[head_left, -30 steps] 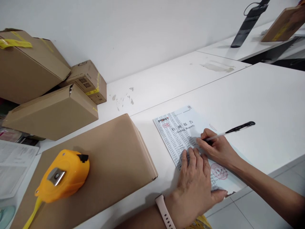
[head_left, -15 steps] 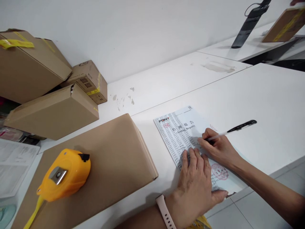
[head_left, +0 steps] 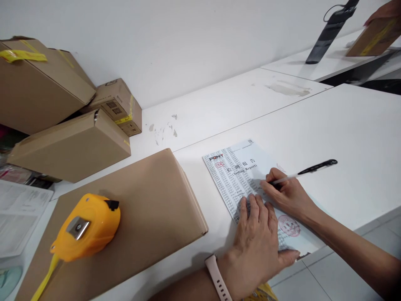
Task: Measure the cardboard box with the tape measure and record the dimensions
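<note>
A printed testing report sheet (head_left: 233, 171) lies on the white table (head_left: 328, 125). My left hand (head_left: 257, 242) lies flat on the sheet's lower part with fingers stretched out; a pink watch strap circles that wrist. My right hand (head_left: 286, 194) pinches a black-capped pen (head_left: 308, 169), its tip down on the paper just above my left fingers. A red round stamp mark (head_left: 288, 225) shows on the sheet between the two hands.
A flat cardboard box (head_left: 147, 213) lies left of the sheet with a yellow tape measure (head_left: 87, 228) on it. Three cardboard boxes (head_left: 72, 146) are stacked at the back left by the wall. Papers (head_left: 17, 213) sit at the far left. Another person's hand (head_left: 384, 12) holds a box at the top right.
My hands and pen have barely moved. At the top right another person's hand has come into view on the cardboard box there.
</note>
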`<act>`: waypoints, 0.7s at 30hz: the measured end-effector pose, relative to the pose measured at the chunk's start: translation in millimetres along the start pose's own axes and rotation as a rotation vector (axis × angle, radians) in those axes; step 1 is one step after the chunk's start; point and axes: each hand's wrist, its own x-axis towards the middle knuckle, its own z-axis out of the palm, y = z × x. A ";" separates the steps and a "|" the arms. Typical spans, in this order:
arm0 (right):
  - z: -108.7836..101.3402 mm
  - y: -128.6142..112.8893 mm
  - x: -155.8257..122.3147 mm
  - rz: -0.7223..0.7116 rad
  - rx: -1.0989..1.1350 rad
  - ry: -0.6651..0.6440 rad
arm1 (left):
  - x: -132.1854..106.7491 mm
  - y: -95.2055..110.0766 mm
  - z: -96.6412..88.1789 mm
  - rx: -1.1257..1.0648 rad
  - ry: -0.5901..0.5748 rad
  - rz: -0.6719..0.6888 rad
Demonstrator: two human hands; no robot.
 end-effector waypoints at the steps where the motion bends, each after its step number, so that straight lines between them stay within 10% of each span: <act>1: 0.0 -0.5 -0.1 0.001 0.000 0.000 | 0.2 -0.1 0.0 -0.002 -0.003 0.003; 21: -4.1 5.6 7.6 0.024 0.109 0.143 | 0.3 -3.1 -0.7 -0.082 -0.051 0.008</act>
